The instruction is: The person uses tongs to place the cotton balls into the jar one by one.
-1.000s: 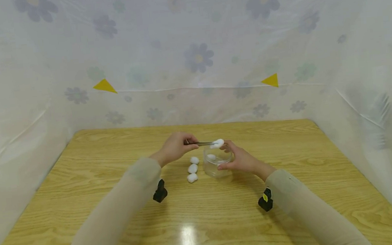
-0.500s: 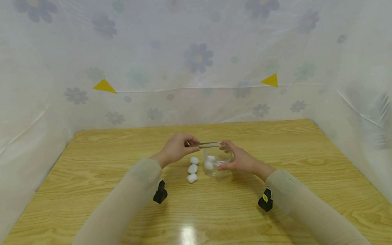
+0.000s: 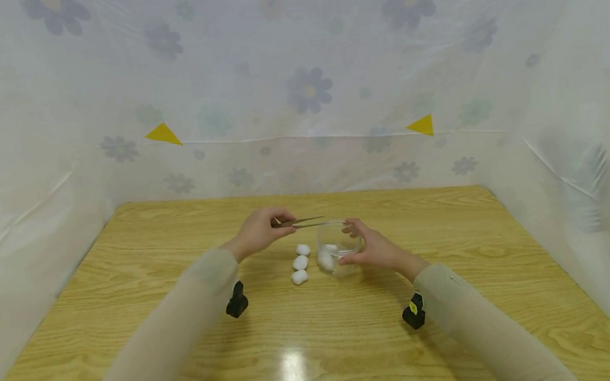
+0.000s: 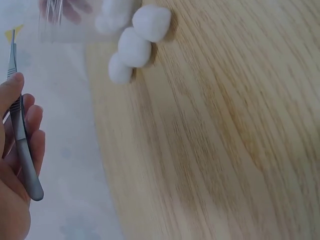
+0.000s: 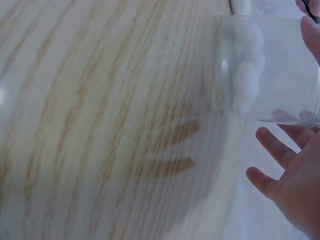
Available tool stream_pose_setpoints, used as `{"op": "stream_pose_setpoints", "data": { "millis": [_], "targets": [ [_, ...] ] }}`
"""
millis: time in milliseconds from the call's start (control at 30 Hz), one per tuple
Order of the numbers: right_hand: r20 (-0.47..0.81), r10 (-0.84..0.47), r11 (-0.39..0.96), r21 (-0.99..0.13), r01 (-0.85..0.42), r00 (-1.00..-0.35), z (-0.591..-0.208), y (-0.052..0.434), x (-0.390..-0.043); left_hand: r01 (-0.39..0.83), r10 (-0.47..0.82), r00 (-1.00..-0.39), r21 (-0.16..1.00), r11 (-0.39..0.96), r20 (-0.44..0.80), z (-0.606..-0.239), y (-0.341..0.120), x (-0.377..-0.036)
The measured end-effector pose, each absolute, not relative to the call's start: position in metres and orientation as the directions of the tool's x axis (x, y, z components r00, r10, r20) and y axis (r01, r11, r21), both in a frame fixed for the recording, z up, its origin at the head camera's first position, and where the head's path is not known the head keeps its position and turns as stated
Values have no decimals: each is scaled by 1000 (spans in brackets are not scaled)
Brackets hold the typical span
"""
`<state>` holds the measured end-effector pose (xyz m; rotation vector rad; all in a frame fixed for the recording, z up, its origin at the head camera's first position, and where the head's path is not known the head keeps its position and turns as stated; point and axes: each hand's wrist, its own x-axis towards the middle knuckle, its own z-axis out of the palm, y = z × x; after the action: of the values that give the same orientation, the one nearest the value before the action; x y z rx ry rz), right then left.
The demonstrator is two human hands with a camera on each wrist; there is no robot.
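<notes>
My left hand (image 3: 259,229) pinches metal tweezers (image 4: 26,160) between thumb and fingers. Their tips are spread with nothing between them, at the left of the glass jar's rim in the head view. My right hand (image 3: 376,247) grips the clear jar (image 5: 287,70) near its open top, thumb on one side and fingers on the other. Several white cotton balls (image 5: 246,82) lie inside at the bottom. Left of the jar, three more stand in a row on the table: a far one (image 3: 302,249), a middle one (image 3: 300,263) and a near one (image 3: 299,277).
A wood-grain table (image 3: 317,328) bears everything. Pale flowered curtains (image 3: 251,68) enclose its back and sides. Each wrist carries a small black camera, the left one (image 3: 236,301) and the right one (image 3: 414,313) hanging low over the tabletop.
A cotton ball held in the tweezers over the jar has been let go and dropped inside. The left hand has then drawn back left, the tweezers spread. My right hand stays on the jar.
</notes>
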<state>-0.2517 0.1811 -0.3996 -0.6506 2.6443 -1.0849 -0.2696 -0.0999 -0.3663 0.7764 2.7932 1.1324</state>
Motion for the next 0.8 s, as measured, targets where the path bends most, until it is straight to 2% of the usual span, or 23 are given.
{"op": "stream_pose_setpoints", "data": {
  "millis": [467,800],
  "targets": [
    [-31,-475,635,-704,-318,-879,-397,181,-251,367,399,-912,628,687,97,-378,-129,-269],
    [-40,-480,632,-708,-314,-876,-397,181,-250,372,419,-906,582,723,58,-385,-135,-271]
  ]
}}
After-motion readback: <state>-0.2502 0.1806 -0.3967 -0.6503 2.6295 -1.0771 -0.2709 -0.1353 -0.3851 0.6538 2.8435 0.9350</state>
